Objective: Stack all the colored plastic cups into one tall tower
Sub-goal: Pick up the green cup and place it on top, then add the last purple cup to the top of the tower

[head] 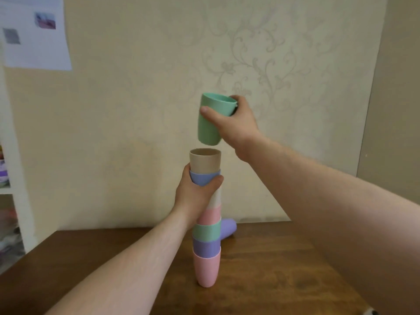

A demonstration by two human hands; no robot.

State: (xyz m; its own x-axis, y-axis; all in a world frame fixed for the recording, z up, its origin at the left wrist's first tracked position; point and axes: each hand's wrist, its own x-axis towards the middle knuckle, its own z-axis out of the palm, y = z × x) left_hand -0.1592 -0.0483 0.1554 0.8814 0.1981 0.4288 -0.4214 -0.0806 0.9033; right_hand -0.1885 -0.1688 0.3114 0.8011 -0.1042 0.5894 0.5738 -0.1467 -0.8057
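Green cup [210, 123], mouth up and base down, hangs just above the middle of the frame, directly over the open mouth of the beige cup [205, 160] that tops the tower [207, 235]; a narrow gap separates its base from that rim, so the two are apart, not nested. Its long axis leans a little, the mouth tipped toward upper right, while the tower below runs near upright with a slight bend. The right hand [229, 123] has its grip closed around the green cup's upper half from the right side, thumb across the near wall. The left hand [195, 192] is the nearer one to the tower and wraps it at the blue cup [203, 178] beneath the beige one, steadying the stack where it stands on the counter [284, 269]. Judging by this, the coming move is a short straight drop, needing the cup squared to the rim first. A purple cup [228, 228] lies on its side behind the tower, seemingly not yet stacked.
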